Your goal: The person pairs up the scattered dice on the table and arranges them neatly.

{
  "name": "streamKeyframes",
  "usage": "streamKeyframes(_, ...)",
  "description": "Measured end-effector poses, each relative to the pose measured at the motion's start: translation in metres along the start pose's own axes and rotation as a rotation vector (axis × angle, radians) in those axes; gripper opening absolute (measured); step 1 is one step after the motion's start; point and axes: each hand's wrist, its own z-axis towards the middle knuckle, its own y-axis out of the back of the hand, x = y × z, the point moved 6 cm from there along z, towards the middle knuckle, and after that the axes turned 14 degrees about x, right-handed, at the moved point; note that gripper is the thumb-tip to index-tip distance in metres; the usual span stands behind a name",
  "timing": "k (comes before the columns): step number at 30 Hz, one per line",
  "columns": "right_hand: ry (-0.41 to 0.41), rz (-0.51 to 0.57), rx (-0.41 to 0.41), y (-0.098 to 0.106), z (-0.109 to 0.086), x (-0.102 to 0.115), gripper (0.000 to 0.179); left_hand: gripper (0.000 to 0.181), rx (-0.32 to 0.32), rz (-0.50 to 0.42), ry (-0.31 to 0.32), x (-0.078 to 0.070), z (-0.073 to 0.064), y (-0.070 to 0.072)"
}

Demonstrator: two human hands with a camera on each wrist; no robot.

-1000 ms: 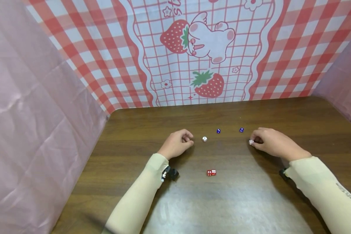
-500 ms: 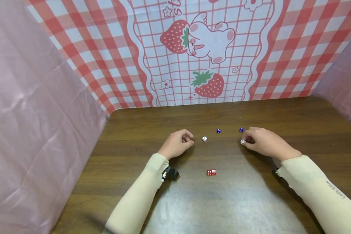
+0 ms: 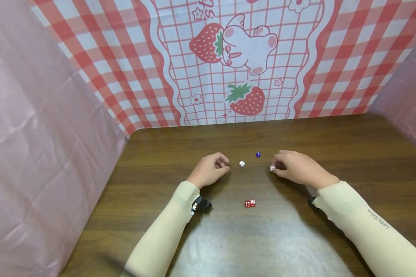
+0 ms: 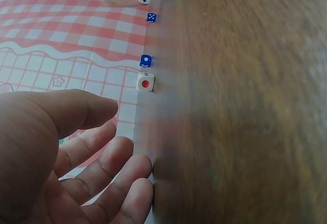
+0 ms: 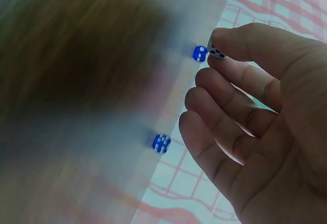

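Note:
My right hand (image 3: 301, 168) pinches a white die (image 3: 272, 168) between thumb and index finger, at or just above the table. In the right wrist view that die (image 5: 218, 53) shows between the fingertips. My left hand (image 3: 208, 170) rests on the table with loosely curled fingers and holds nothing. A second white die (image 3: 242, 164) lies a little right of its fingertips. Farther back is a blue die (image 3: 258, 154). Another blue die (image 4: 152, 17) is hidden in the head view, apparently behind my right hand, but both wrist views show it.
Two red dice (image 3: 250, 203) sit side by side nearer the front of the brown wooden table (image 3: 166, 154). A red-and-white checked cloth (image 3: 124, 69) with strawberry prints hangs at the back edge. Pink cloth (image 3: 48, 134) covers the left side, and more hangs at the right.
Sliding left across the table, my right hand has carried its white die closer to the other one. It now covers the right-hand blue die in the head view. My left hand stays put.

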Motion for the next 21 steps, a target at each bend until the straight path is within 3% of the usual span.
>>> streamKeyframes(21, 0.075, -0.011, 0.036, -0.012, 0.025, 0.038, 0.012, 0.021, -0.003, 0.005, -0.005, 0.0, 0.0, 0.0)
